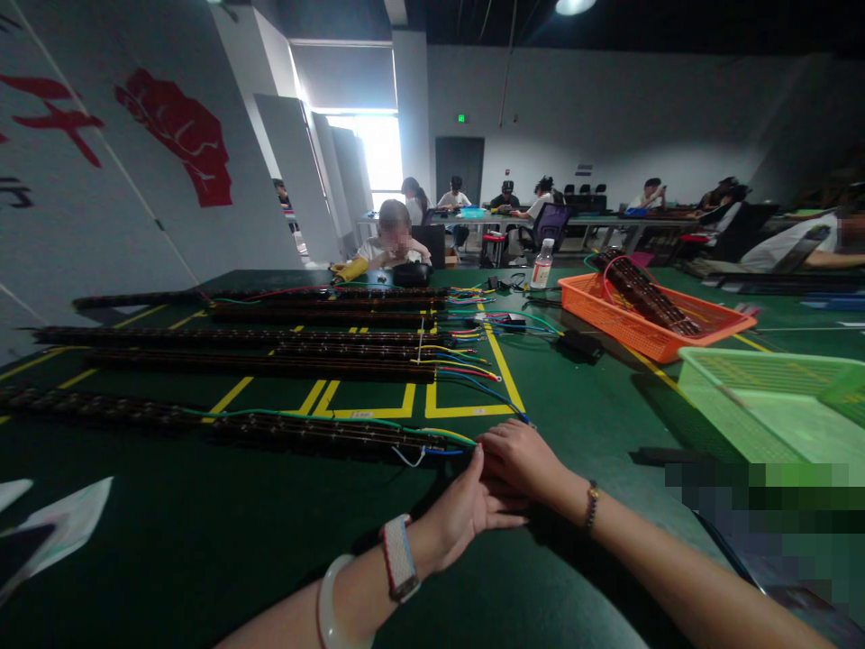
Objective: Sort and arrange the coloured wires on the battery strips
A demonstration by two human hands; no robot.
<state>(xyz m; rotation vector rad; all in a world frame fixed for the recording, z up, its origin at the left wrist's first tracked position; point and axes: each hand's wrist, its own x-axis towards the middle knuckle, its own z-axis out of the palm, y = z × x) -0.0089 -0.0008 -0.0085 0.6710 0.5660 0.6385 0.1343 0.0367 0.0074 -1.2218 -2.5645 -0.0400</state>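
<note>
A long black cable bundle (pixel 270 431) lies across the table in front of me, with silvery marks along its length. A green wire (pixel 284 413) runs along its top, and blue and yellow wires leave its right end. A white cable tie (pixel 409 458) loops near that end. My left hand (pixel 466 509) is closed at the wire ends, thumb up against the green wire, the lower fingers stretched out. From above, my right hand (pixel 520 458) meets it with bent fingers closed on the same wires. The wire tips are mostly hidden between both hands.
Several similar bundles (pixel 338 368) lie behind, over yellow tape marks. An orange basket (pixel 628 329) holds another bundle; a light green basket (pixel 703 379) stands nearer right. A bottle (pixel 541 266) stands farther back. Across the table sits a person (pixel 396 234); others work behind.
</note>
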